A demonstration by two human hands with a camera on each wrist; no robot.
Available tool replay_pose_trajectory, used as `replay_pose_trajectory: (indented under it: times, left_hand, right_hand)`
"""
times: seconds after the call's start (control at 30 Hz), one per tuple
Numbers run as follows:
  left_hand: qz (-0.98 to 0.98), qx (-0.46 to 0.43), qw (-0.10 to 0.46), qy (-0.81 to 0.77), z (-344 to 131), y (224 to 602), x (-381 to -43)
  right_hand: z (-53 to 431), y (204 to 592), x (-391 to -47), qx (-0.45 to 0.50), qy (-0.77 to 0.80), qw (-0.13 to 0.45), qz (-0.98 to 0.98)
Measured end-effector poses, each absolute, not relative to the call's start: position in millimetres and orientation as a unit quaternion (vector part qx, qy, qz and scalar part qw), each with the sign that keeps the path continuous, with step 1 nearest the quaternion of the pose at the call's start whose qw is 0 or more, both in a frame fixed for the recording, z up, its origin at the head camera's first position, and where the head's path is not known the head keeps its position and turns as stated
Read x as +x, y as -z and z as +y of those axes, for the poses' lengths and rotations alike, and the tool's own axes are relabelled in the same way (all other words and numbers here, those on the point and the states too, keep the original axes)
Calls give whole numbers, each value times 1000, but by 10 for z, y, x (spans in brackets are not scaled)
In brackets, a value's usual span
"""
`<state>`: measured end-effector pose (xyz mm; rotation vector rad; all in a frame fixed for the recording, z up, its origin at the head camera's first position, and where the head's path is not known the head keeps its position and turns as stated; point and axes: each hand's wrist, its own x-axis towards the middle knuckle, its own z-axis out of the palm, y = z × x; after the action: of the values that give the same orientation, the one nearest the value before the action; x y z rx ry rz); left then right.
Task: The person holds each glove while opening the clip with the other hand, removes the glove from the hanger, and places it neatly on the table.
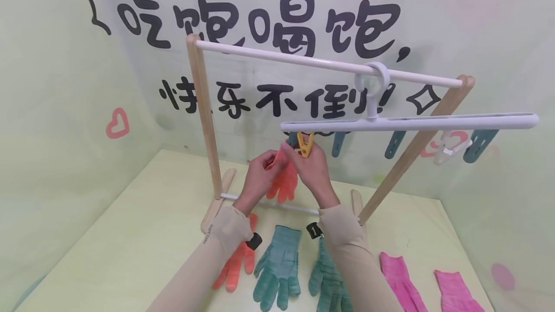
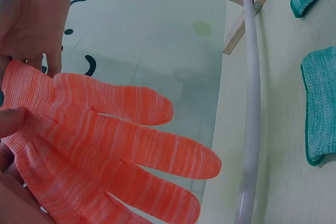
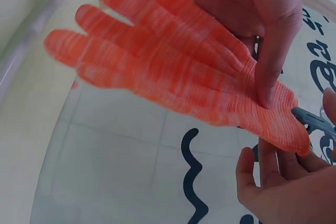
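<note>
An orange knit glove [image 1: 284, 183] hangs fingers down below the left end of a pale hanger [image 1: 403, 123]. My left hand [image 1: 260, 175] pinches its cuff, the thumb [image 3: 266, 85] pressing the near side. At the cuff edge is a blue-grey clip [image 3: 314, 120]. My right hand [image 1: 313, 167] holds this clip, its other fingers behind the cuff in the right wrist view; part of the grip is hidden. Beside that hand sits a yellow clip [image 1: 305, 145]. In the left wrist view the glove [image 2: 121, 135] spreads across the lower left.
The hanger hooks over the white rod [image 1: 282, 56] of a wooden rack [image 1: 204, 110]. More blue-grey clips [image 1: 394, 144] and a white clip [image 1: 451, 147] hang from it. On the table [image 1: 143, 235] lie another orange glove, green gloves [image 1: 279, 266] and pink gloves [image 1: 401, 280].
</note>
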<state>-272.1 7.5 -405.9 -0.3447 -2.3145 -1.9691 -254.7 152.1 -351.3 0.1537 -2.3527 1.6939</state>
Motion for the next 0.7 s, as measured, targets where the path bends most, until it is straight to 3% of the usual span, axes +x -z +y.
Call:
replay_pose_trajectory:
  times: [0.43, 0.7]
  left_hand:
    - [-755, -118, 36, 644, 68, 4015, -2680]
    - [-754, -125, 44, 643, 55, 4050, -2628]
  right_hand:
    - [1414, 3450, -2635, 24, -609, 157, -777]
    - [1391, 3436, -2598, 35, -626, 134, -767]
